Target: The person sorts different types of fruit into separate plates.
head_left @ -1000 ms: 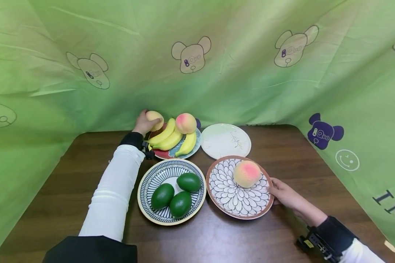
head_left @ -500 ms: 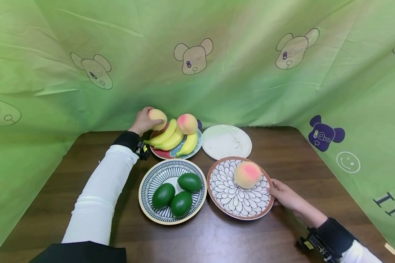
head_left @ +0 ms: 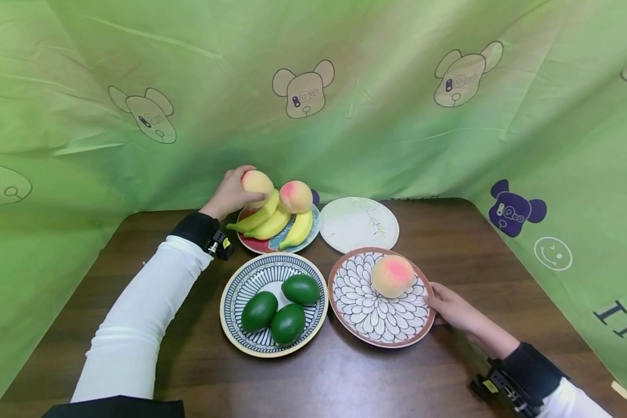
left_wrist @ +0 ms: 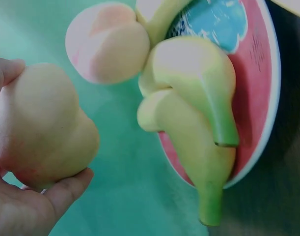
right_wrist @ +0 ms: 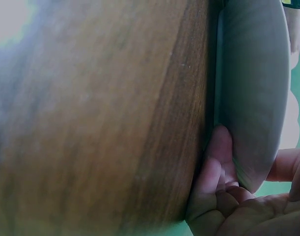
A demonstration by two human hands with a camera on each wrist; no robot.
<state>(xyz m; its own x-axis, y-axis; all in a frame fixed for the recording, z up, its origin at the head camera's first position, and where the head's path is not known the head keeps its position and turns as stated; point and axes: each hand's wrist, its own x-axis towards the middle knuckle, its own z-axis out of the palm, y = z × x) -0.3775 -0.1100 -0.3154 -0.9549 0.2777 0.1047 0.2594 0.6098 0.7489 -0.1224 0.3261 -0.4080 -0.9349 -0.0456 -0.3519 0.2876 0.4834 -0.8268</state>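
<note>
My left hand grips a pale peach over the back left of a red and blue plate. In the left wrist view this peach is apart from the bananas. Several bananas and a pink-tipped peach lie on that plate. At the right, my right hand pinches the brown rim of a petal-patterned plate, which bears one peach. The right wrist view shows the thumb above the rim and fingers beneath the plate.
A blue-and-white patterned bowl with three green avocados stands at front centre, beside the petal plate. A white plate lies behind. The brown table ends at a green cloth hung at the back and sides.
My left hand has lifted the peach slightly and carried it to the right, nearer the other peach on the plate. The right hand stays at the petal plate's rim.
</note>
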